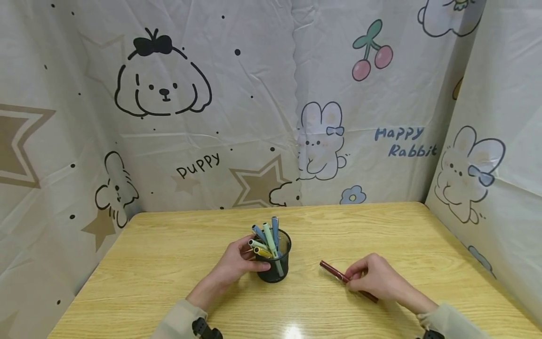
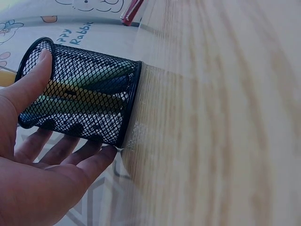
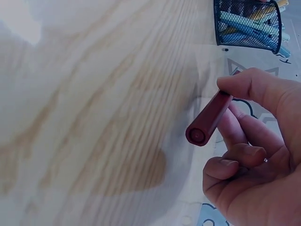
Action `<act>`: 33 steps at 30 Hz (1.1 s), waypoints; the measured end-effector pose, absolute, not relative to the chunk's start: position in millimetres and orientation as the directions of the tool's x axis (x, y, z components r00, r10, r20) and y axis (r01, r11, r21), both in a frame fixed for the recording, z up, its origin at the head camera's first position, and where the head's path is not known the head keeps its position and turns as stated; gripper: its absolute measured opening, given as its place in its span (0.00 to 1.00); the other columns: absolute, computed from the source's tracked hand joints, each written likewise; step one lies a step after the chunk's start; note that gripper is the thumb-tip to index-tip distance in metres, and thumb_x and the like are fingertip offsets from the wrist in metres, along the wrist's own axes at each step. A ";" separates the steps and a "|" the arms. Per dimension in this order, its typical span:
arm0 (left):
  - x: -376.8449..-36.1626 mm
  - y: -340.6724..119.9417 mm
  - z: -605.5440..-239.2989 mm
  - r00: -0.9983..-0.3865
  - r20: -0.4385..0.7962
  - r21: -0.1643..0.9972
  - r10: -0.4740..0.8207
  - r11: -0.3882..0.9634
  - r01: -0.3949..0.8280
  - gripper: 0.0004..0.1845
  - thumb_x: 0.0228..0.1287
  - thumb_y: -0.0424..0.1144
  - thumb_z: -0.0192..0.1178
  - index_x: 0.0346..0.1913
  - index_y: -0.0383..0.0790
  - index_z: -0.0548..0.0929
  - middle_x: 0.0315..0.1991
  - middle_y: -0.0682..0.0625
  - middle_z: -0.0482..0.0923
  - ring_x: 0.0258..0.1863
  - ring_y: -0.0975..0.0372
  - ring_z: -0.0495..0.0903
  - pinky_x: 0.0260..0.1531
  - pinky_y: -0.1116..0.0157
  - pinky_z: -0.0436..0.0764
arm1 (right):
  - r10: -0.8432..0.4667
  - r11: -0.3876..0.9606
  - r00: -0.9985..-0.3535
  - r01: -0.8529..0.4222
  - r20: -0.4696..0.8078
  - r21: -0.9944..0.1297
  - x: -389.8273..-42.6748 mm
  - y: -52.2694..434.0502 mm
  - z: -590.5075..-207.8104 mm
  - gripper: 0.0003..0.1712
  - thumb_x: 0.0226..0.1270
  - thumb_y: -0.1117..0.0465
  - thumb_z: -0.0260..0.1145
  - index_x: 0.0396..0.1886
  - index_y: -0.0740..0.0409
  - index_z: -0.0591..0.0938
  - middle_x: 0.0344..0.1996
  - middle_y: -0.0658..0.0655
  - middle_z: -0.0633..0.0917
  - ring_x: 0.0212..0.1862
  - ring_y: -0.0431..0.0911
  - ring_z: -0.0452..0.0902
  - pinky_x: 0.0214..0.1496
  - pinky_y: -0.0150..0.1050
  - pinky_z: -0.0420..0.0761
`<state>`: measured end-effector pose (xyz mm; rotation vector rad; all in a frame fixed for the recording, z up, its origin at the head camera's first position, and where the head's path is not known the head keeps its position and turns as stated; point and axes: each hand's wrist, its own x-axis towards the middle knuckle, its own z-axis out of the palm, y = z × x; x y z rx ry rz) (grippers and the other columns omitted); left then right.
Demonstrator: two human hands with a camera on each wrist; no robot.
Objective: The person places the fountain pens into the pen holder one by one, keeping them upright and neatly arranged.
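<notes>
On the table stands a black mesh pen holder (image 1: 270, 276) with several pens (image 1: 268, 238) in blue, pale green and yellow. My left hand (image 1: 237, 261) holds it from the left side. The left wrist view shows the thumb against the mesh (image 2: 87, 89) near the rim, with the other fingers along the opposite side toward the base. To the right, my right hand (image 1: 377, 278) pinches a dark red pen (image 1: 332, 270) between thumb and fingers, close over the tabletop. In the right wrist view the pen's round end (image 3: 196, 135) faces the camera, and other fingers curl below it.
The wood-grain table (image 1: 169, 245) is bordered by hanging cloth (image 1: 254, 117) printed with cartoon animals, at the back and both sides. Light glares off the table's front edge. A dark band (image 1: 206, 329) sits over the left sleeve.
</notes>
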<state>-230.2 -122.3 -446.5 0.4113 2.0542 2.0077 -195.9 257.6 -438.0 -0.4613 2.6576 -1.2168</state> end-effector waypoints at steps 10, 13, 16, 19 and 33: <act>-229.5 -122.0 -444.4 -0.933 0.026 0.999 0.359 0.024 0.037 0.45 0.57 0.26 0.78 0.77 0.34 0.69 0.62 0.40 0.80 0.67 0.45 0.77 0.66 0.52 0.78 | -0.315 0.612 -0.949 -0.209 0.007 -0.763 -194.9 246.8 -430.5 0.09 0.51 0.67 0.79 0.34 0.56 0.93 0.24 0.47 0.86 0.23 0.39 0.70 0.24 0.30 0.69; -229.6 -122.2 -444.2 -0.933 0.024 0.999 0.360 0.026 0.035 0.45 0.58 0.27 0.78 0.77 0.34 0.69 0.62 0.40 0.81 0.66 0.45 0.77 0.66 0.52 0.78 | -0.301 0.610 -0.953 -0.211 0.023 -0.764 -196.1 244.9 -429.1 0.10 0.49 0.66 0.79 0.34 0.56 0.93 0.23 0.47 0.85 0.23 0.38 0.69 0.24 0.30 0.68; -229.7 -122.3 -444.4 -0.931 0.019 0.999 0.363 0.028 0.032 0.45 0.58 0.27 0.78 0.78 0.34 0.69 0.63 0.40 0.80 0.67 0.45 0.77 0.65 0.53 0.78 | -0.291 0.597 -0.956 -0.206 0.030 -0.776 -196.6 243.9 -427.3 0.10 0.50 0.66 0.78 0.35 0.56 0.93 0.24 0.47 0.85 0.24 0.38 0.70 0.25 0.30 0.69; -229.5 -122.8 -444.5 -0.931 0.017 0.999 0.366 0.025 0.028 0.45 0.58 0.27 0.78 0.78 0.34 0.69 0.63 0.40 0.80 0.67 0.44 0.77 0.65 0.53 0.79 | -0.274 0.582 -0.961 -0.196 0.037 -0.789 -197.0 242.8 -425.7 0.09 0.52 0.66 0.78 0.35 0.56 0.93 0.26 0.48 0.86 0.25 0.39 0.71 0.26 0.30 0.68; -229.8 -122.4 -444.9 -0.930 0.030 0.998 0.366 0.032 0.045 0.45 0.58 0.26 0.78 0.77 0.34 0.69 0.64 0.40 0.79 0.67 0.44 0.77 0.66 0.52 0.77 | -0.221 0.551 -0.975 -0.140 0.018 -0.822 -198.5 231.4 -414.5 0.13 0.56 0.60 0.82 0.41 0.58 0.93 0.28 0.50 0.88 0.25 0.42 0.68 0.25 0.32 0.68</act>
